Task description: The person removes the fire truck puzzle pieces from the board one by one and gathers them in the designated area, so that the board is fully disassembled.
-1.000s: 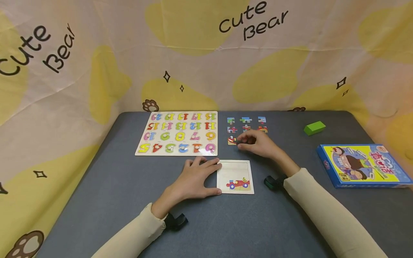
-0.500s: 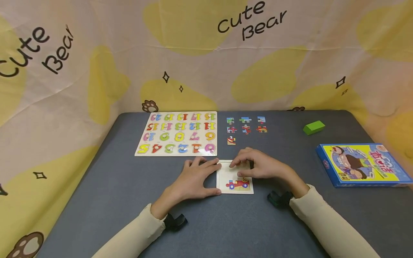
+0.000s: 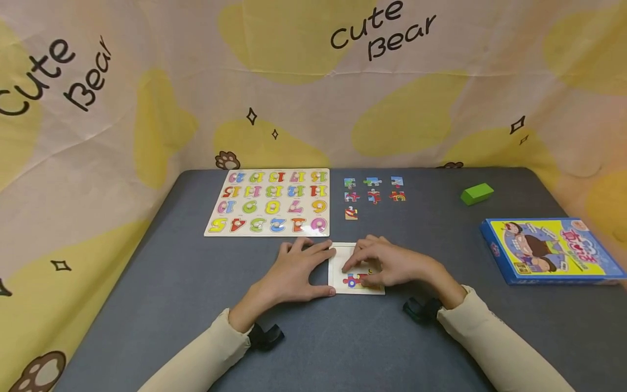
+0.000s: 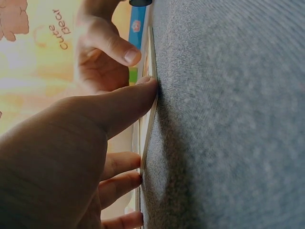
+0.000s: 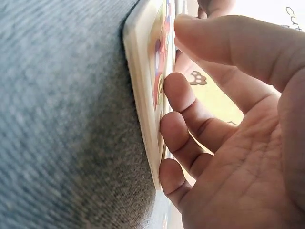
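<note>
A small square wooden puzzle tray (image 3: 332, 283) lies at the middle of the table, with a picture of a red car (image 3: 351, 280) in its lower part. My left hand (image 3: 294, 275) is spread at the tray's left side; thumb and fingers touch its edge in the left wrist view. Over the tray, my right hand (image 3: 392, 262) bends its thumb and index finger around a small puzzle piece (image 3: 363, 268), mostly hidden beneath the fingers. In the right wrist view, the other fingertips (image 5: 174, 129) of that hand rest against the tray's border.
Several loose puzzle pieces (image 3: 374, 196) lie in rows behind the tray. A number board (image 3: 266, 202) is at the back left. To the right are a green block (image 3: 477, 194) and a blue and yellow box (image 3: 551, 250). A patterned cloth (image 3: 303, 81) hangs behind the table.
My right hand has come from the loose pieces toward me, over the tray, and lowered onto the car picture. Fewer pieces show in the front row. The left hand has stayed put.
</note>
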`<state>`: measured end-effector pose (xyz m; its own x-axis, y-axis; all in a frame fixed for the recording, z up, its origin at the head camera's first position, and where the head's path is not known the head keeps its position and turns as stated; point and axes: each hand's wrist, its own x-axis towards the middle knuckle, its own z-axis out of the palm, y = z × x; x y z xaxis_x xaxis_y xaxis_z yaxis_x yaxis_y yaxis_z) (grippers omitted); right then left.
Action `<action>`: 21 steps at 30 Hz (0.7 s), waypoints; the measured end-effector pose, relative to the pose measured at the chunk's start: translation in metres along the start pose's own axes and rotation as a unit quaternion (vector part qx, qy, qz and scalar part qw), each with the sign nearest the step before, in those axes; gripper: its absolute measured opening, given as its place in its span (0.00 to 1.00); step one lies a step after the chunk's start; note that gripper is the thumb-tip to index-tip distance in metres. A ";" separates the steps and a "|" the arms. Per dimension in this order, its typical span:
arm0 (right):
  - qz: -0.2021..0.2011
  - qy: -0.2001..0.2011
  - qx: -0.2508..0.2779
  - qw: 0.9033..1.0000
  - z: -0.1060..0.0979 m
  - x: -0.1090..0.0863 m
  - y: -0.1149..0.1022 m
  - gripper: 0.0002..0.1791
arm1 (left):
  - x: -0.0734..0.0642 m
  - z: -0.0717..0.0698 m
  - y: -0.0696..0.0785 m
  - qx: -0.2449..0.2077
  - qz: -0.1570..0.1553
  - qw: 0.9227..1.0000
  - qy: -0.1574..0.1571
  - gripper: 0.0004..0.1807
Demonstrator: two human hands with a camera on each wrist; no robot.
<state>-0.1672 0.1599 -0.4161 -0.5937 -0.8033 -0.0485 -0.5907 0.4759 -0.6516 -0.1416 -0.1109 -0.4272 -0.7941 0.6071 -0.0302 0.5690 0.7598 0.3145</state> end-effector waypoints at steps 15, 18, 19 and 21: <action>0.004 -0.018 -0.018 1.000 -0.002 -0.004 -0.001 0.25 | 0.000 0.001 0.000 -0.002 0.000 1.000 0.004 0.45; 0.006 -0.018 -0.018 1.000 -0.001 -0.004 0.001 0.25 | 0.000 0.001 0.000 0.000 -0.001 1.000 0.003 0.45; 0.007 -0.018 -0.017 1.000 -0.001 -0.004 0.001 0.25 | 0.000 0.001 0.000 0.001 -0.002 1.000 0.004 0.45; 0.005 -0.017 -0.014 1.000 -0.001 -0.004 0.002 0.25 | 0.000 0.000 0.000 0.000 -0.002 1.000 0.003 0.45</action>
<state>-0.1668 0.1642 -0.4164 -0.5807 -0.8100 -0.0816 -0.6005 0.4939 -0.6289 -0.1413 -0.1109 -0.4274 -0.7981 0.6020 -0.0257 0.5652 0.7627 0.3145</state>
